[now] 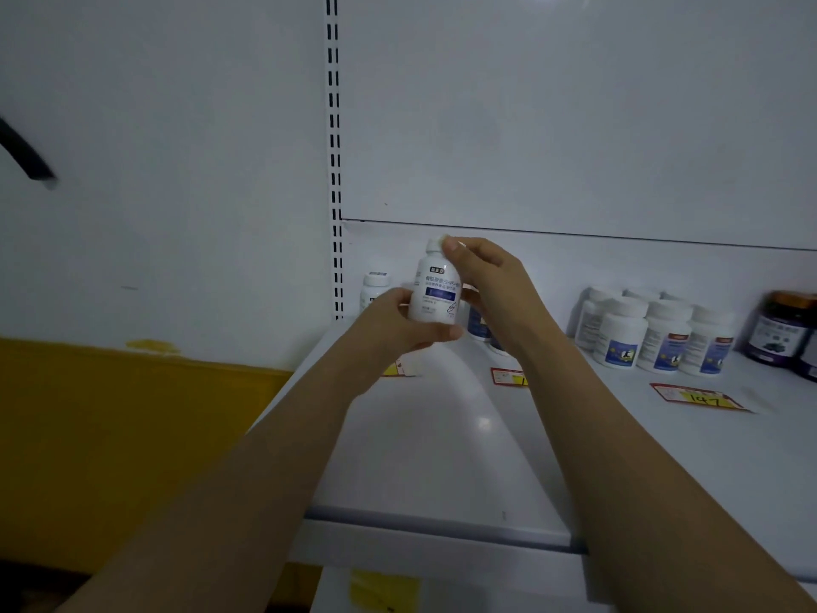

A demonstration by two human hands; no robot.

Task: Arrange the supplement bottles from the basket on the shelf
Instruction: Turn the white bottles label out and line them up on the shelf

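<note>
Head view: both hands hold one white supplement bottle [434, 285] upright above the white shelf [442, 435], near its back left corner; the left hand [398, 323] curls round its base, thumb across the front, and the right hand [482, 276] pinches the cap end from the right. Another white bottle [375, 288] stands behind the left hand; a cluster of white bottles [654, 331] and a dark jar [780, 329] stand further right, with price tags [698, 396] lying in front.

Dim bluish light, soft blur, wide-angle bending, glare on shelf [483, 422]
</note>
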